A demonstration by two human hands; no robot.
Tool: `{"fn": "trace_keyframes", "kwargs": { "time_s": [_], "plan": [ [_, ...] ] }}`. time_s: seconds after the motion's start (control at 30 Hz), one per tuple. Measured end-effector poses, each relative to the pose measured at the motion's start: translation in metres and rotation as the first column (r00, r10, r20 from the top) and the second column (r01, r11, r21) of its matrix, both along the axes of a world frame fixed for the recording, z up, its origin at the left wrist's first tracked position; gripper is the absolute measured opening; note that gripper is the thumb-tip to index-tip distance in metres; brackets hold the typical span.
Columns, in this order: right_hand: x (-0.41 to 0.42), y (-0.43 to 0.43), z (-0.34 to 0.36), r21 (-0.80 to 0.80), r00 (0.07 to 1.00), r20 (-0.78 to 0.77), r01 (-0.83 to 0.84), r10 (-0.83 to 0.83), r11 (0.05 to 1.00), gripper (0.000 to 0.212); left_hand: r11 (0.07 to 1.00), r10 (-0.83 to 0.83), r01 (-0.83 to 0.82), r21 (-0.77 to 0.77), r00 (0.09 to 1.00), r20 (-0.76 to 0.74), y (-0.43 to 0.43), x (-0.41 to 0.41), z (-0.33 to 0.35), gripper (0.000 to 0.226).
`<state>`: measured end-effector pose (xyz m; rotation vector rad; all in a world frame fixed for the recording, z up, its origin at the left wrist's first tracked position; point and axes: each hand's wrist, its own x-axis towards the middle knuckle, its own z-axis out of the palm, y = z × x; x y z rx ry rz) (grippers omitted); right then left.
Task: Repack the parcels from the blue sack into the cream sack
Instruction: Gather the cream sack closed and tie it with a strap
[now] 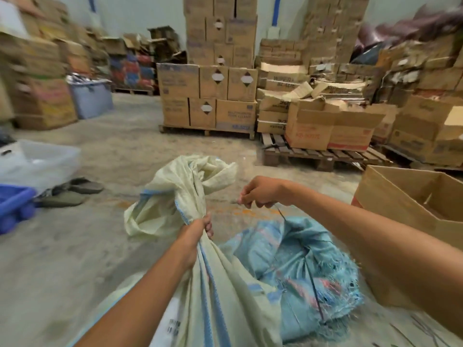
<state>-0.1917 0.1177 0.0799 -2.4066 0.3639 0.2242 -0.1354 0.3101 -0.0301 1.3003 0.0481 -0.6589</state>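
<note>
Two bare forearms (363, 236); left grip (200, 227) and right grip (260, 192) bare

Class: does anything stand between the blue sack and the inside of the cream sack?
Yes. The left hand grips the neck of the cream sack bunched together, so no opening shows. The blue sack lies beside it; the right hand pinches a thin dark cord running to it.

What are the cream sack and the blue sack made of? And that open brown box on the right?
Cream woven sack: looks like woven plastic, matte, with a fine grid weave and blue stitched stripes. Blue woven sack: likely the same, its torn edge fraying into loose strands. Open brown box: corrugated cardboard, probably, dull with folded flaps.
</note>
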Motion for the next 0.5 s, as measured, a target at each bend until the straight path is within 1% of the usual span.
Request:
{"fn": "trace_keyframes", "kwargs": {
  "time_s": [0.1,0.23,0.3,0.37,0.43,0.5],
  "plan": [
    [0.030,0.024,0.006,-0.074,0.988,-0.125,-0.094,0.085,0.993,0.022,0.998,0.065,-0.065,-0.018,0.998,-0.011,0.025,0.008,0.004,0.040],
    [0.061,0.045,-0.009,-0.065,0.961,-0.236,-0.165,0.146,0.984,0.027,0.989,0.117,-0.117,0.085,0.993,0.006,0.044,0.015,0.007,0.034],
    [0.078,0.059,-0.020,-0.055,0.964,-0.220,-0.167,0.151,0.984,0.028,0.971,0.186,-0.189,0.147,0.982,0.037,0.049,0.017,0.007,0.040],
    [0.088,0.072,-0.029,-0.102,0.979,-0.151,-0.154,0.138,0.983,0.029,0.942,0.269,-0.277,0.188,0.961,0.069,0.049,0.014,0.009,0.051],
    [0.093,0.088,-0.036,-0.150,0.986,-0.089,-0.156,0.144,0.976,0.026,0.883,0.350,-0.376,0.282,0.926,0.139,0.046,0.011,0.010,0.057],
    [0.096,0.101,-0.040,-0.157,0.985,-0.055,-0.169,0.162,0.973,0.026,0.819,0.386,-0.453,0.351,0.889,0.247,0.041,0.008,0.012,0.056]
  ]
}}
